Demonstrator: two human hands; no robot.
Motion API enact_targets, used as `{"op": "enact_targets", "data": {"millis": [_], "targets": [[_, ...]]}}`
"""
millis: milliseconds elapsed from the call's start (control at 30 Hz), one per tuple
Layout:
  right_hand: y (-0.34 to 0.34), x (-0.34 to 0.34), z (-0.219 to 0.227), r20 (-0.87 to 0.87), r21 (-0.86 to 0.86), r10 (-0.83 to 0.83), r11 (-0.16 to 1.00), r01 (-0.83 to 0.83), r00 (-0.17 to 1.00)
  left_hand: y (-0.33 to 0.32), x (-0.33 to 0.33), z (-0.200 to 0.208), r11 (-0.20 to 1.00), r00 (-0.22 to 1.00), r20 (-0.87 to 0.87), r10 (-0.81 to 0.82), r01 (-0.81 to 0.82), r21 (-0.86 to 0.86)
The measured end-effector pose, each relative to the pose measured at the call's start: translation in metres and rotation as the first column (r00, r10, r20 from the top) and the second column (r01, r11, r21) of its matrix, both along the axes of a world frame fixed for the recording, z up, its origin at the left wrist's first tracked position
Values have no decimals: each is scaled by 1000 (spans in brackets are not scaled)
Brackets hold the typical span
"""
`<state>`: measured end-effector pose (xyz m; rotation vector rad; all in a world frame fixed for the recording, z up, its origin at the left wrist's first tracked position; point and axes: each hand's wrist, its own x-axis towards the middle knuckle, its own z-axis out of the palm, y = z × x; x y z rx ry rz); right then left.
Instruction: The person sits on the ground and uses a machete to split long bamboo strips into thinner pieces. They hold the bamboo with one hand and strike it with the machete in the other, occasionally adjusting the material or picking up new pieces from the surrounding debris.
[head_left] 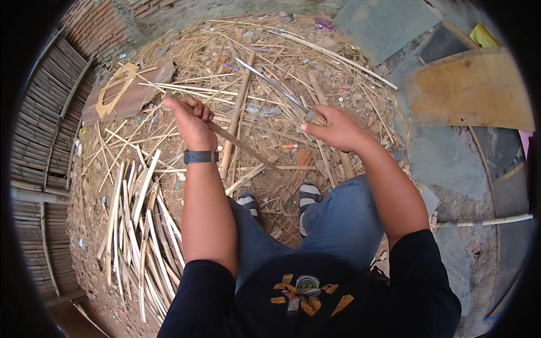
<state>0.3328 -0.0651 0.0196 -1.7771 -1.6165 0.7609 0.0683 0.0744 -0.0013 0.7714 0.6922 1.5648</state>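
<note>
My left hand [193, 121], with a dark watch strap at the wrist, is closed around one end of a brown strip of split bamboo [245, 147]. The strip slants down to the right, its free end near my knees. In my right hand [337, 128] is a machete [270, 82], gripped by its wooden handle. Its long blade points away to the upper left, above the littered ground and apart from the strip. Two bamboo poles lie on the ground beyond: one [239, 115] between my hands, the other [345, 163] partly behind my right arm.
A heap of pale bamboo strips [135, 231] lies at my left, and thin slivers cover the ground. A slatted bamboo wall [48, 118] borders the left. Grey and tan sheets [473, 90] lie at the right. A brick wall [93, 25] stands at the far left.
</note>
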Motion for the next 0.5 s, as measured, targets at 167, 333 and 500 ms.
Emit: {"op": "enact_targets", "data": {"millis": [167,333,500], "targets": [[-7,-74,-40,-337,-279,-149,959,52,930,-3,6,7,1000,995,-100,-1,3,22],[-17,-119,-106,-291,-238,-2,969,-70,957,-12,-29,7,994,994,65,-86,81,77],[3,-103,-125,-128,-120,115,984,-130,985,-13,-54,22,997,979,202,4,-20,77]]}}
